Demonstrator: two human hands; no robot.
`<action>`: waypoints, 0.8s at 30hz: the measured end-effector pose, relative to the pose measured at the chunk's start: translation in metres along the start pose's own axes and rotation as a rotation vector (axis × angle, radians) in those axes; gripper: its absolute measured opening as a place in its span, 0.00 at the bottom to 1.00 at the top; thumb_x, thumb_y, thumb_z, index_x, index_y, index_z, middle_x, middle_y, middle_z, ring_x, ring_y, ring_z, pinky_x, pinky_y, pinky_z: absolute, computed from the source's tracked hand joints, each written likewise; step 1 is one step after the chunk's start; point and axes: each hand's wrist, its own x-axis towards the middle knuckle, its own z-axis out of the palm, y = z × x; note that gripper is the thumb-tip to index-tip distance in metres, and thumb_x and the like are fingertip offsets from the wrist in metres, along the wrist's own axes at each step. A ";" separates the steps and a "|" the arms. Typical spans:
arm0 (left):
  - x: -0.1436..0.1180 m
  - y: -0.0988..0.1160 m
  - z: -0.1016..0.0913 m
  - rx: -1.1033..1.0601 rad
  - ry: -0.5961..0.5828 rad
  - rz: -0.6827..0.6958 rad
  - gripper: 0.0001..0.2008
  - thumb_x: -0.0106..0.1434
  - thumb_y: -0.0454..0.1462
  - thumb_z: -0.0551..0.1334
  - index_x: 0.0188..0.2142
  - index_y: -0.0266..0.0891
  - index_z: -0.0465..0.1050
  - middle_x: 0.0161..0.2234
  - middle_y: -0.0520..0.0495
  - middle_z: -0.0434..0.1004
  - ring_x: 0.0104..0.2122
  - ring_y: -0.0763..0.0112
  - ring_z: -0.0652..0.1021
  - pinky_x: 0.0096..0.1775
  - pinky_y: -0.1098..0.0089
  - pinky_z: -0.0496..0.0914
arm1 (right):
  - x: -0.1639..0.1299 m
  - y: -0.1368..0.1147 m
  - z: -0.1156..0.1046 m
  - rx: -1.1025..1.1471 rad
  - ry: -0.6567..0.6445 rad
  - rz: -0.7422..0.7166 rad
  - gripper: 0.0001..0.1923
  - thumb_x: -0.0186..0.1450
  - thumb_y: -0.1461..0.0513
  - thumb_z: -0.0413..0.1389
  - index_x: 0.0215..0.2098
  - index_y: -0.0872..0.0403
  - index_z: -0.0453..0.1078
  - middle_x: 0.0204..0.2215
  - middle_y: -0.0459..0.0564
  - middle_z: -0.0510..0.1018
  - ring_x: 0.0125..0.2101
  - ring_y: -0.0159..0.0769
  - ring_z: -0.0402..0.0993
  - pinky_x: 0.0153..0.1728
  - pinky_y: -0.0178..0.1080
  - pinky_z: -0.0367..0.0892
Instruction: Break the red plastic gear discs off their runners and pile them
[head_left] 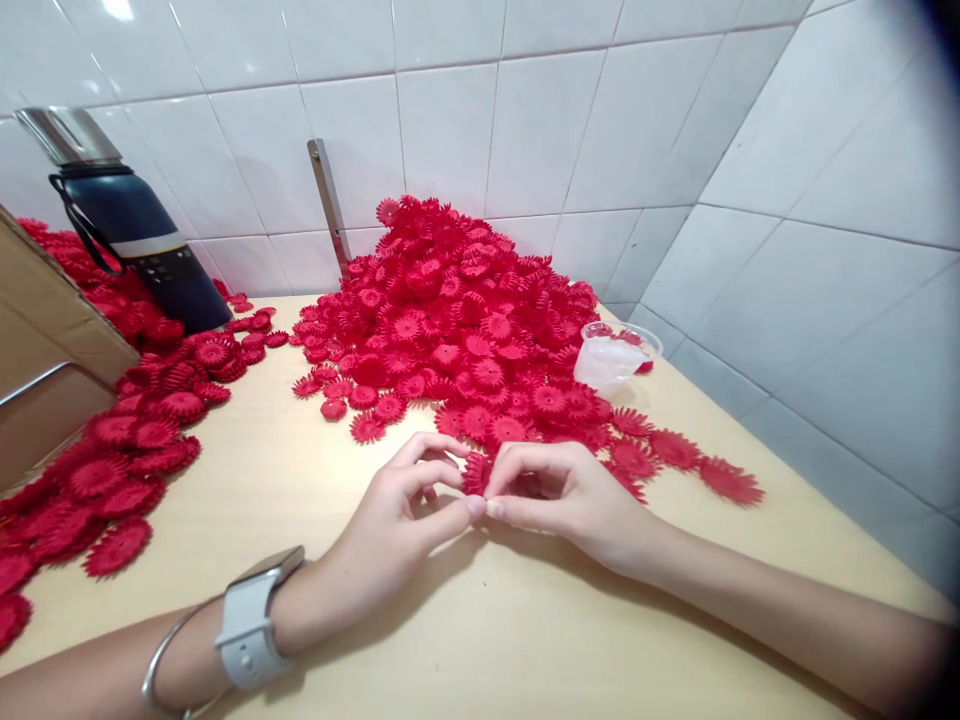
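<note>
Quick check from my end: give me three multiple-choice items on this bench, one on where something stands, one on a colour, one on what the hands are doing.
1. Where does the clear plastic cup stand?
A. at the right edge of the big pile
B. beside the flask
C. on the cardboard box

2. What colour are the plastic flower pieces in the big pile?
A. blue
B. red
C. white

3. What are the two hands doing?
A. resting flat on the table
B. both lifting the flask
C. pinching one flower piece between them

Answers:
1. A, the cup sits against the pile's right side, far from the flask.
2. B, all pieces are red.
3. C, the left hand and right hand meet fingertips on one flower piece.
</note>
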 end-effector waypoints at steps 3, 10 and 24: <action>0.000 0.000 -0.001 -0.010 -0.003 -0.012 0.05 0.56 0.35 0.60 0.24 0.38 0.70 0.39 0.49 0.65 0.42 0.68 0.68 0.45 0.69 0.62 | 0.000 0.000 0.000 -0.022 0.009 -0.010 0.05 0.54 0.62 0.59 0.24 0.57 0.72 0.23 0.46 0.72 0.26 0.30 0.67 0.27 0.32 0.62; 0.000 -0.001 -0.001 0.001 -0.004 0.000 0.06 0.56 0.33 0.59 0.23 0.38 0.69 0.39 0.48 0.66 0.41 0.68 0.68 0.44 0.69 0.62 | 0.001 -0.001 0.001 -0.019 0.013 -0.003 0.07 0.53 0.60 0.60 0.23 0.57 0.72 0.22 0.46 0.72 0.25 0.31 0.68 0.26 0.33 0.63; -0.001 -0.001 0.000 0.001 0.000 0.013 0.07 0.53 0.27 0.58 0.23 0.38 0.69 0.38 0.49 0.63 0.41 0.70 0.67 0.43 0.73 0.63 | -0.001 -0.008 0.002 0.112 -0.019 0.073 0.05 0.55 0.65 0.57 0.23 0.58 0.67 0.18 0.42 0.67 0.19 0.25 0.60 0.20 0.29 0.55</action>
